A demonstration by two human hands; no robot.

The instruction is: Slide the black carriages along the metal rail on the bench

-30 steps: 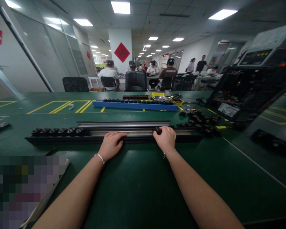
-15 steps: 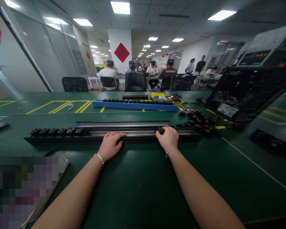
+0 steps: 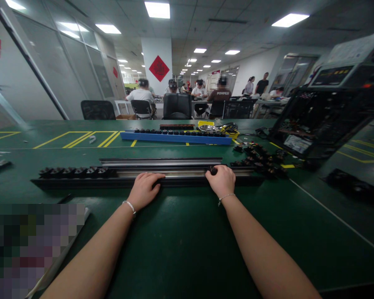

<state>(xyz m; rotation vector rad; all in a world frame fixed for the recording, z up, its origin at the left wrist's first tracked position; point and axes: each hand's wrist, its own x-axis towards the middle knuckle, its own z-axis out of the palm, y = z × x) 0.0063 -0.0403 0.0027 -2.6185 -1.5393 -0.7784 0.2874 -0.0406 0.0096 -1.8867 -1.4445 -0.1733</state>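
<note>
A long black rail (image 3: 185,181) with a bright metal inner channel lies crosswise on the green table. At its left end sits a row of several small black parts (image 3: 76,172). My left hand (image 3: 145,190) grips the near wall around the middle, fingers over the top edge and thumb in front. Farther right, my right hand (image 3: 222,180) pinches a small black part (image 3: 212,170) at the channel; the fingers hide most of it. Just behind this rail lies another rail (image 3: 160,161).
A blue rail (image 3: 176,138) filled with black parts lies farther back. Loose black parts (image 3: 258,160) are piled at the right, near an open black equipment case (image 3: 318,124). A blurred-out flat item (image 3: 34,249) lies front left. Several people sit at tables beyond.
My right hand has shifted slightly right along the rail with the small black part. My left hand stays in place.
</note>
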